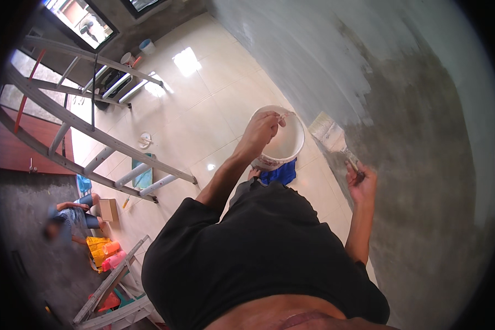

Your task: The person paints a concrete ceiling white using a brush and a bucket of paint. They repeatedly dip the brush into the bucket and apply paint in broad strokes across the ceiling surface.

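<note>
White bristles first: from my end, the wide brush (333, 137) sits out toward 2 o'clock in my head feed, straight across at 3 o'clock from the white bucket (301, 147). Its long axis runs on a slant, bristles aimed between 10 and 11 o'clock, handle end down between 4 and 5. My right hand (362, 182) has the handle in its grasp, fingers wrapped round it. Can't tell from up here if the bristles touch the grey wall (423, 143) at 3 o'clock.

My left hand (264, 129) is over the bucket's mouth, fingers curled in; honestly can't tell if they've got hold of anything. Blue cloth (280, 174) pokes out at the bucket's 6 o'clock. There's a ladder (78, 117) around 10, and someone seated (74, 217) between 8 and 9.
</note>
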The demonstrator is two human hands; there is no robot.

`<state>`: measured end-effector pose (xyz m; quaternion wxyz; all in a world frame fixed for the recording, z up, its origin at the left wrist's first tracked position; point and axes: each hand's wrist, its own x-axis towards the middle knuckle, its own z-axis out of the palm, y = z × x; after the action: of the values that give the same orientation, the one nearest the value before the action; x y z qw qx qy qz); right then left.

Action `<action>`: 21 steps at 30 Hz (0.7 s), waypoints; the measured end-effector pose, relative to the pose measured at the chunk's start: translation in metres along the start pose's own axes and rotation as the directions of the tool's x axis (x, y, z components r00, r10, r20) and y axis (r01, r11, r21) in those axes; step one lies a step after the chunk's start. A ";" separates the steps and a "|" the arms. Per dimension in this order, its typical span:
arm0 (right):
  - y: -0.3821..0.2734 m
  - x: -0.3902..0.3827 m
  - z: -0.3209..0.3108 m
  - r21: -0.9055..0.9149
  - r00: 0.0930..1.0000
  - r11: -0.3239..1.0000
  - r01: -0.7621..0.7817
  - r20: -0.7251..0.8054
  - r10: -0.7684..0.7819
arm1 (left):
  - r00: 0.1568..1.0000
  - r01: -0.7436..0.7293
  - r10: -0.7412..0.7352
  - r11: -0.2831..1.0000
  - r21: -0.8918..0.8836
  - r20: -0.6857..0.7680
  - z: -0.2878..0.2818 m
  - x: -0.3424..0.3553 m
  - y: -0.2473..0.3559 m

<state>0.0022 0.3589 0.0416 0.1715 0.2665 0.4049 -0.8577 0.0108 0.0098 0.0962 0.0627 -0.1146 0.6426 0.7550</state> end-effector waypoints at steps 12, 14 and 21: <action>0.043 -0.003 0.089 -0.140 0.848 0.989 0.053 0.530 0.029 | 0.996 0.002 0.003 0.998 0.062 -0.088 0.000 -0.007 -0.005; 0.041 0.003 0.103 -0.273 0.896 0.950 0.149 0.445 -0.013 | 0.995 0.020 -0.014 0.998 0.059 -0.101 -0.001 -0.006 -0.006; 0.056 0.007 0.119 -0.398 0.915 0.890 0.223 0.401 -0.050 | 0.961 -0.260 0.277 0.925 0.278 -0.024 0.006 -0.005 -0.027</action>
<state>-0.0129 0.2309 0.0668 0.2399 0.0205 0.5631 -0.7905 0.0215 0.0200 0.0726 -0.0461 -0.0395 0.7515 0.6569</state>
